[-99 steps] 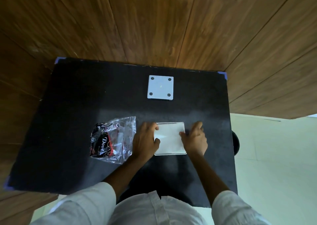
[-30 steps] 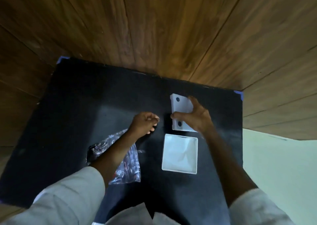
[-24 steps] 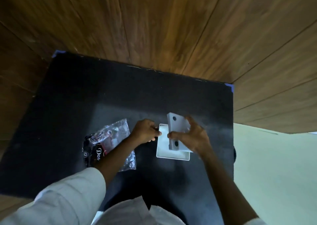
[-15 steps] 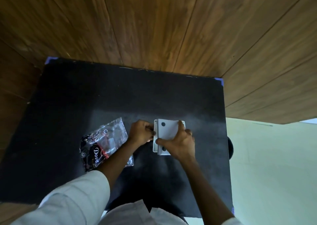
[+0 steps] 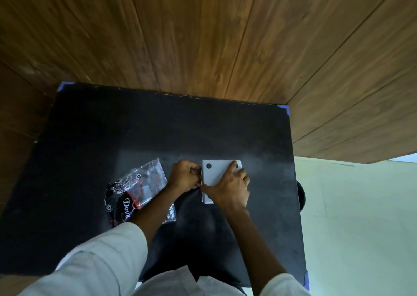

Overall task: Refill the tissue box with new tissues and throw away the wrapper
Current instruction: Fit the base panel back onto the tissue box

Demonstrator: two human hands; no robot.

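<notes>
The white square tissue box lies on the black table, mostly hidden under its white base plate, which has dark round feet. My right hand lies flat on the plate, fingers spread across it. My left hand is curled against the box's left edge. The clear plastic wrapper with black and red print lies crumpled on the table just left of my left forearm; the tissues themselves are hidden.
A wood-panelled wall rises behind and to the right of the table. Pale floor shows on the right. A dark round object sticks out beyond the table's right edge. Blue tape marks the table corners.
My right hand picked up the base plate from the far side of the table, brought it back and laid it over the open box. My left hand moved to the box's left edge.
</notes>
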